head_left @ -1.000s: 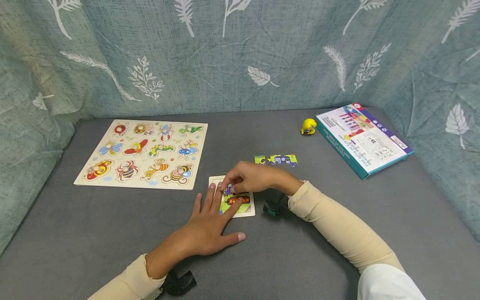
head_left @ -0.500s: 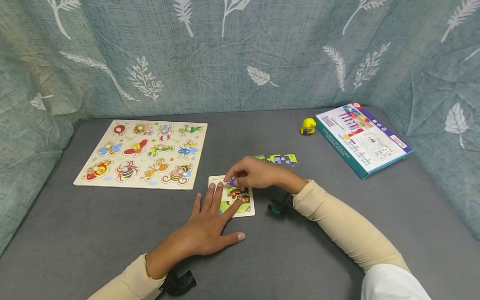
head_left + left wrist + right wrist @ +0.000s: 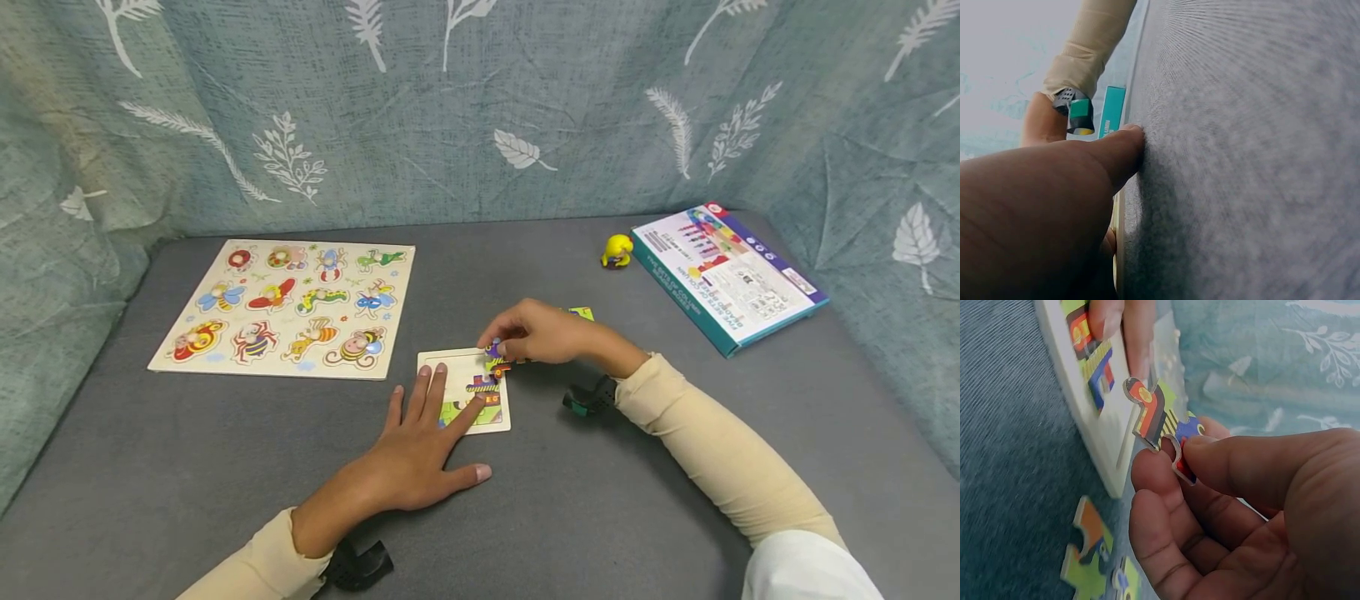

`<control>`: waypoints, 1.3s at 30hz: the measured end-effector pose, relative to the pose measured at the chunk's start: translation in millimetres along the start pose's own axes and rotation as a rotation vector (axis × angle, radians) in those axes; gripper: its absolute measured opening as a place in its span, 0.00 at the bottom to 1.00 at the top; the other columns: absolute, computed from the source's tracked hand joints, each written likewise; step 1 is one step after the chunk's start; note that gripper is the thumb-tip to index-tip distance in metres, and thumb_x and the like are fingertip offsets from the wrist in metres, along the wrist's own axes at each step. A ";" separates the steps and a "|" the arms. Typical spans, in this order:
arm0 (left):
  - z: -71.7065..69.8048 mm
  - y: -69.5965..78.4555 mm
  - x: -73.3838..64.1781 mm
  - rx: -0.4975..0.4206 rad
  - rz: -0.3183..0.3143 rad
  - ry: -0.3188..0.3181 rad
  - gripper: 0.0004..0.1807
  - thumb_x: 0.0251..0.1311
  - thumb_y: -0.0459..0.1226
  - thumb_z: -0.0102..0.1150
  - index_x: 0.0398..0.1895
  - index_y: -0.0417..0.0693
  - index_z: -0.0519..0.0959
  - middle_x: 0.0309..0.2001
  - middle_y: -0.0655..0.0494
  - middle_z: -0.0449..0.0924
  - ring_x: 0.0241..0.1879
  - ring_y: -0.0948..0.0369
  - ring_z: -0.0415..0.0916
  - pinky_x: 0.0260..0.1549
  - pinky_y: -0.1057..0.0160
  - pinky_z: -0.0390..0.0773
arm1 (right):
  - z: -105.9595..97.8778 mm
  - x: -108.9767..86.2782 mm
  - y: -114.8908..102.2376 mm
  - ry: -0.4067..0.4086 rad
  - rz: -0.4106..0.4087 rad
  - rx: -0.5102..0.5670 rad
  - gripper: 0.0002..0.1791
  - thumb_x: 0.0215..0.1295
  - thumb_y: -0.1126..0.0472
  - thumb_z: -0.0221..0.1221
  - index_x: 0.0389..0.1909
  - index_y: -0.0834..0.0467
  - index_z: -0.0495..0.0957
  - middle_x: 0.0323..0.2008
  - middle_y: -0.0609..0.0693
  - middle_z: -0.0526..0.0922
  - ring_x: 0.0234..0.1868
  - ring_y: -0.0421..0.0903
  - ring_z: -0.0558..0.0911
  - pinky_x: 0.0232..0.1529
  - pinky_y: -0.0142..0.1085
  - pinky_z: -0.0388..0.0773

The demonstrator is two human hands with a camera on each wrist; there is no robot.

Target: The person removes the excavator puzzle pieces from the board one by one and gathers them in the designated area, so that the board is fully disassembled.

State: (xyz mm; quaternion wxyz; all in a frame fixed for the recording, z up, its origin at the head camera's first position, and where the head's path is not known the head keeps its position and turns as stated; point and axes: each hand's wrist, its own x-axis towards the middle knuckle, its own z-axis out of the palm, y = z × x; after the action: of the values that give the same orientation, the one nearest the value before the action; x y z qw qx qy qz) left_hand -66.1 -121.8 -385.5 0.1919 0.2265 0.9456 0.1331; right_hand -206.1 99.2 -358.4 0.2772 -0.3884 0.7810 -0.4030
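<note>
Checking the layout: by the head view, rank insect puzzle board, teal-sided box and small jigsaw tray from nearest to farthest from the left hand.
1. Small jigsaw tray: partly covered by the left hand.
2. Insect puzzle board: ahead, to the left.
3. Teal-sided box: far right.

Head view high, facing down; wrist views close; head, right wrist share puzzle

A pale board with colourful bug pictures lies flat on the left of the grey table. Towards the right, a small yellow toy sits just beside a teal-edged box. Behind them hangs a blue-green curtain with white leaves.
</note>
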 end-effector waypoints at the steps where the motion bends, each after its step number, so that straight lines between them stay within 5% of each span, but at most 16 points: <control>1: 0.1 -0.1 -0.1 -0.001 0.003 0.002 0.46 0.60 0.69 0.47 0.77 0.62 0.53 0.76 0.40 0.22 0.72 0.46 0.15 0.64 0.35 0.29 | -0.8 -1.3 1.4 0.001 0.001 0.007 0.15 0.68 0.73 0.51 0.52 0.65 0.81 0.38 0.51 0.83 0.25 0.43 0.73 0.26 0.35 0.70; 12: 0.5 -0.1 -0.9 -0.010 0.010 0.007 0.46 0.61 0.68 0.48 0.77 0.61 0.52 0.76 0.39 0.23 0.72 0.46 0.15 0.64 0.35 0.29 | -8.0 -14.2 8.8 0.004 -0.016 0.032 0.12 0.69 0.73 0.52 0.50 0.67 0.80 0.28 0.49 0.78 0.25 0.47 0.73 0.28 0.35 0.70; 39: -0.7 1.1 -0.8 -0.009 -0.008 -0.007 0.46 0.60 0.68 0.48 0.78 0.62 0.51 0.76 0.40 0.21 0.72 0.46 0.14 0.64 0.36 0.28 | -28.1 -47.2 27.0 0.109 0.075 0.032 0.12 0.67 0.73 0.55 0.48 0.69 0.81 0.44 0.57 0.84 0.33 0.42 0.77 0.35 0.34 0.76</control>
State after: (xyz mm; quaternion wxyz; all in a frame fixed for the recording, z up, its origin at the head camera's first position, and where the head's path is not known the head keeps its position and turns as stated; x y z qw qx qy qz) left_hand -65.3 -121.5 -384.3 0.1967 0.2224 0.9452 0.1357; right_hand -211.7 160.1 -360.8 0.2555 -0.3319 0.8023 -0.4254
